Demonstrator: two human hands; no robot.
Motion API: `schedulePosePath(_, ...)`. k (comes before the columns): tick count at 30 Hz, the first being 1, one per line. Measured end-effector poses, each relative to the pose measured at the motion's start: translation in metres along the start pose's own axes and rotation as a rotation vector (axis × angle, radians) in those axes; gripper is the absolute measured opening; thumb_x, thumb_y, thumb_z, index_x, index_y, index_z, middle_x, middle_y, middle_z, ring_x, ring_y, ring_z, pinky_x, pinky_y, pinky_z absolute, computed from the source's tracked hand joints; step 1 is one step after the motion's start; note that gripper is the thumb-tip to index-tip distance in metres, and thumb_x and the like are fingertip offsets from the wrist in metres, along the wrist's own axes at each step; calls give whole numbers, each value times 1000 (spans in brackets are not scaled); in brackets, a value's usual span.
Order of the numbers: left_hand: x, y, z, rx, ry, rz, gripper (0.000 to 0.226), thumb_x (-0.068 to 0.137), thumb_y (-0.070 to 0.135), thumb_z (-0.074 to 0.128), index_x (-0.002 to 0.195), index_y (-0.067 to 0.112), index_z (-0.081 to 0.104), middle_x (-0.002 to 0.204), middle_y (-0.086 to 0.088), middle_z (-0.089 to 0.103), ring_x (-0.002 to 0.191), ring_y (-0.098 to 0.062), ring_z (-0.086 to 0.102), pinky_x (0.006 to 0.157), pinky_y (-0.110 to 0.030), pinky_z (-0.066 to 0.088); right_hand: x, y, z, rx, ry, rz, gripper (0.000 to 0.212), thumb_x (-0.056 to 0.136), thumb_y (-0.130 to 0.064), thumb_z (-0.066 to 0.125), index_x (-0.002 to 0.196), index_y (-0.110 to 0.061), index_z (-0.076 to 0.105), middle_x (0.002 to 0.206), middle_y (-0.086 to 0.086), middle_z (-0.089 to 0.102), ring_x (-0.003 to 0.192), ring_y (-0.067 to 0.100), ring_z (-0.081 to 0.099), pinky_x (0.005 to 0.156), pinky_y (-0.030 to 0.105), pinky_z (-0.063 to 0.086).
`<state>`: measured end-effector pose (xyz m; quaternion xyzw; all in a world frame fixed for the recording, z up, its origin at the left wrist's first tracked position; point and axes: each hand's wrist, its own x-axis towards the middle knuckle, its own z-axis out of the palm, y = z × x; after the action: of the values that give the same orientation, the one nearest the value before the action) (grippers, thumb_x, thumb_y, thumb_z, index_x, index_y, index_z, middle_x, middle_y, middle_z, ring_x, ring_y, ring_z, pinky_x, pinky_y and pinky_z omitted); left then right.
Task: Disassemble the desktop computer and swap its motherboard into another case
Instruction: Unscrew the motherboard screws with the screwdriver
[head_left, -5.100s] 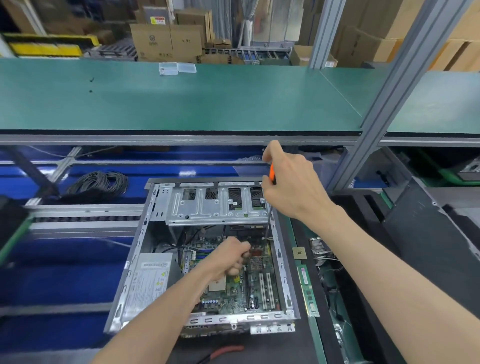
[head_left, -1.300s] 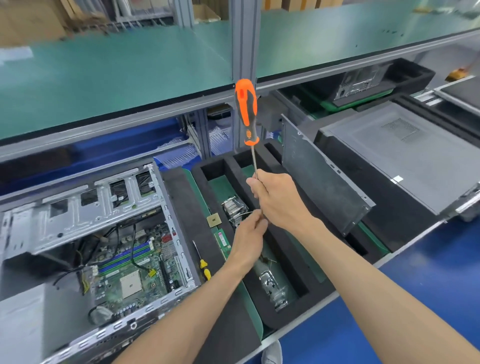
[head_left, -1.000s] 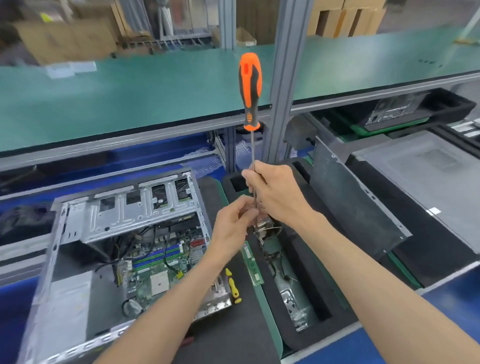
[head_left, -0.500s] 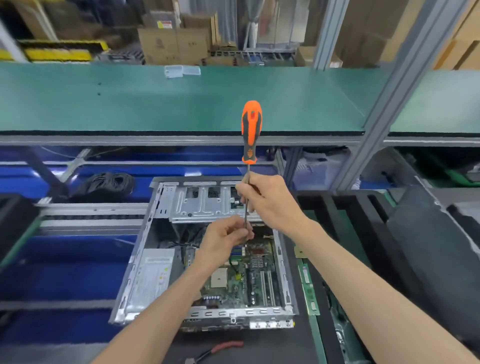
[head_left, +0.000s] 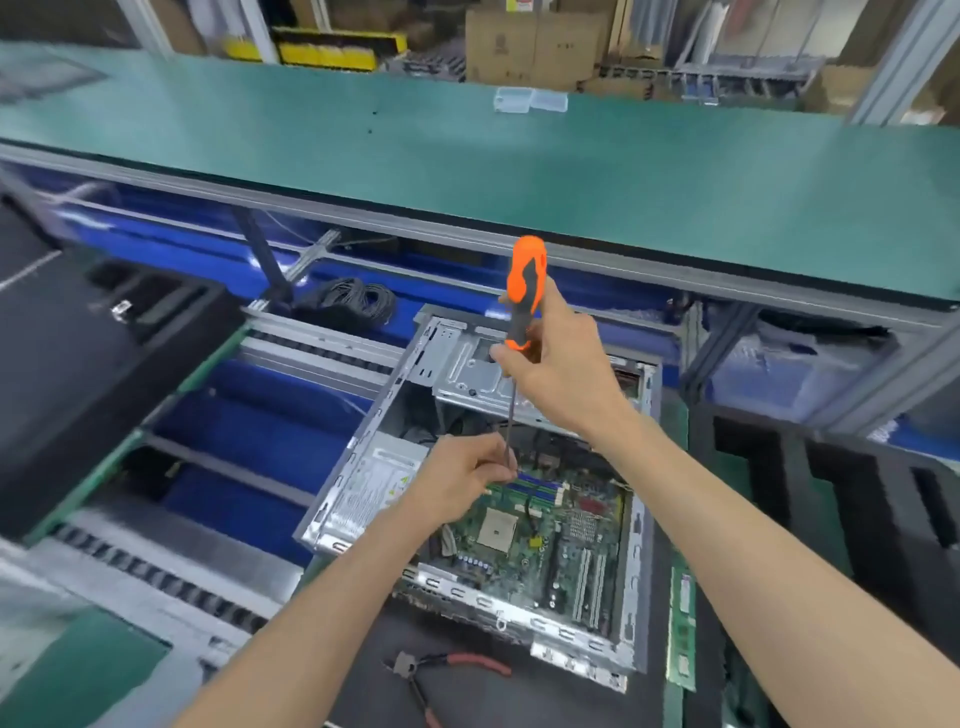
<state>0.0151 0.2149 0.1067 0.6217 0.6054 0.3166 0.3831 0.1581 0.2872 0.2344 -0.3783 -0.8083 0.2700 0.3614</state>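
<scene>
Steel case (head_left: 483, 499) lies open on the bench, back under the hands after a moment when the view and both hands were over the foam tray to the right. Inside it the motherboard (head_left: 540, 525) sits in place, CPU socket bare, so the board is not yet out. Pliers (head_left: 447, 675) lie just in front of the case. The right hand (head_left: 563, 374) has slid up from the shaft and now grips the lower handle of the orange screwdriver (head_left: 524, 291), which stands upright. The left hand (head_left: 462, 475) pinches the shaft near the tip, over the board. Likely the next screw is being lined up.
</scene>
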Motion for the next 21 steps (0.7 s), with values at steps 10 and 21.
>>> schedulePosePath(10, -22, -7, -15, 293, 138, -6, 4, 85, 18, 75, 84, 18, 71, 95, 16, 67, 95, 2, 60, 108, -23, 37, 7, -16, 10, 132, -99, -280, 64, 84, -34, 68, 136, -27, 32, 81, -10, 59, 56, 13, 51, 55, 22, 36)
schedulePosePath(21, -41, -5, -32, 99, 212, -39, 20, 73, 14, 87, 75, 31, 76, 103, 19, 69, 113, 0, 54, 112, -37, 37, 6, -22, 35, 158, -172, -380, 59, 91, -15, 63, 137, -28, 29, 62, 11, 42, 50, 21, 45, 49, 38, 38)
